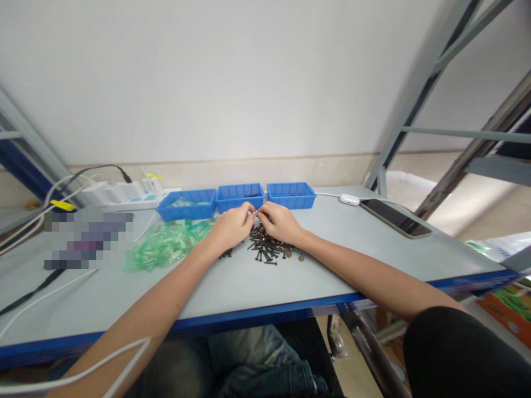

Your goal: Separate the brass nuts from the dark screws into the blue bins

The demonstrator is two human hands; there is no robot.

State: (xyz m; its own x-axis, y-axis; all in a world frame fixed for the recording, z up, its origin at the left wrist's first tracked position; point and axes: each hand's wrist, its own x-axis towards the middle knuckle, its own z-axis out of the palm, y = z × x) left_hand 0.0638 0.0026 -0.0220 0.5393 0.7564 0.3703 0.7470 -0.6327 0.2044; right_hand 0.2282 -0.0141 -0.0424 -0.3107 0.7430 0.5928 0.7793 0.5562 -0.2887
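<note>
My left hand (233, 225) and my right hand (279, 222) meet fingertip to fingertip in the middle of the bench. Both are closed in a pinch around something small and light-coloured between them, too tiny to name. Under and in front of my right hand lies a heap of dark screws (265, 247), with a few brass-coloured pieces (301, 257) at its right side. Left of my left hand spreads a pile of green and clear plastic pieces (170, 243). More dark bits peek out beneath my left wrist.
Behind my hands stand three blue bins: the left bin (166, 211) holds clear plastic pieces, the middle bin (226, 203) and right bin (307, 202) small dark bits. A phone (396, 217) lies right, a power strip (136, 202) back left. White cables (68, 284) cross the left side.
</note>
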